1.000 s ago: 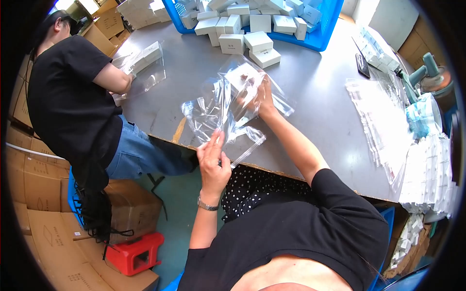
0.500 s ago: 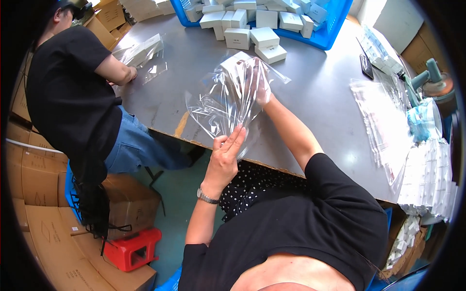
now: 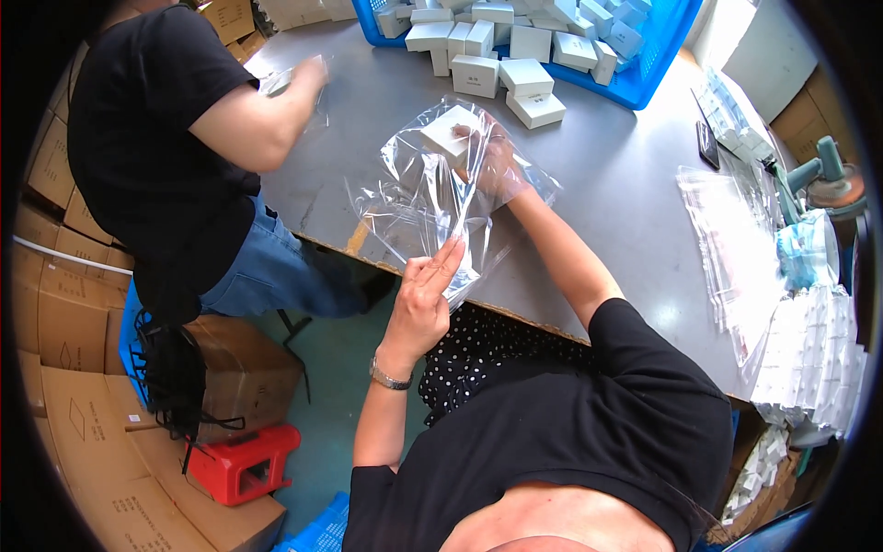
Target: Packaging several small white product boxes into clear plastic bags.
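A clear plastic bag (image 3: 412, 166) is spread over the table's near part, its film creased and shiny. My left hand (image 3: 421, 299) pinches the bag's near end, just over the table edge. Seen through the film, my right hand (image 3: 498, 164) reaches inside the bag from the right. Its fingers grip a small white box (image 3: 451, 132) at the bag's far end. Reflections on the plastic partly hide the box's lower side and some of the right fingers.
A blue crate (image 3: 658, 87) full of white boxes stands at the back, with several loose boxes (image 3: 535, 109) before it. Flat clear bags (image 3: 722, 248), a phone (image 3: 707, 145) and wrapped box stacks (image 3: 809, 345) lie right. A co-worker (image 3: 166, 138) works at left.
The white box now shows more plainly under the film at the bag's far end. My left hand keeps its pinch. The co-worker's arm has lifted and moved right.
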A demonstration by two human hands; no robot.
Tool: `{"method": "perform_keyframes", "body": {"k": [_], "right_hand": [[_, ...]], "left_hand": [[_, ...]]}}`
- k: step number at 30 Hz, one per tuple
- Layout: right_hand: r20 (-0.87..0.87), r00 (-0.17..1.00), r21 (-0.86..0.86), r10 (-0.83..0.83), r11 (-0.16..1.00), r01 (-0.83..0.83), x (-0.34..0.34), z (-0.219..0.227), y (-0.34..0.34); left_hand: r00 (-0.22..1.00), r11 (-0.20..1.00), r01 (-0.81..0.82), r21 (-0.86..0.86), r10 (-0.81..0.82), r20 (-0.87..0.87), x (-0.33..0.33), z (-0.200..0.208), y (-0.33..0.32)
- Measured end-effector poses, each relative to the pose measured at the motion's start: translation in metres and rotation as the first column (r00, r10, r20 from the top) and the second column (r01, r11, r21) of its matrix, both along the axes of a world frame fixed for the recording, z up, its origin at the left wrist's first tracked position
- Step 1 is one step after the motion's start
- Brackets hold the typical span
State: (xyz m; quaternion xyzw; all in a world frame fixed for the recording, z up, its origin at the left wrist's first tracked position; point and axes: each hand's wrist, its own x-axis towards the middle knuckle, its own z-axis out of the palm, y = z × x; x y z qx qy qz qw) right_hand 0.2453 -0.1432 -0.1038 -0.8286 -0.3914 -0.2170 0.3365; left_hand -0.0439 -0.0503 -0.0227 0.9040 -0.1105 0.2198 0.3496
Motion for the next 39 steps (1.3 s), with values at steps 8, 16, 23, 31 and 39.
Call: {"method": "perform_keyframes", "body": {"k": [8,16,23,31,39], "right_hand": [[0.303,0.945,0.043,-0.123,0.992,0.115,-0.058,-0.005,-0.060],[0.274,0.958,-0.030,-0.084,0.995,0.096,-0.059,-0.009,-0.062],[0.026,0.991,-0.271,0.134,0.955,-0.122,-0.085,0.013,-0.064],[0.069,0.990,-0.451,0.120,0.889,-0.076,-0.114,0.038,-0.061],[-0.659,0.432,0.301,0.616,0.742,-0.600,0.010,0.141,-0.120]], "left_hand": [[1.000,0.998,0.003,-0.056,-0.003,0.014,-0.009,0.013,-0.009],[0.999,0.999,-0.008,-0.053,0.010,0.041,-0.022,0.005,-0.017],[0.997,0.995,-0.067,-0.077,0.065,-0.037,-0.036,0.003,-0.028],[0.983,0.980,-0.161,-0.122,0.147,-0.112,-0.038,-0.009,-0.025],[0.818,0.970,0.115,-0.215,-0.215,-0.533,-0.041,0.062,0.045]]}}
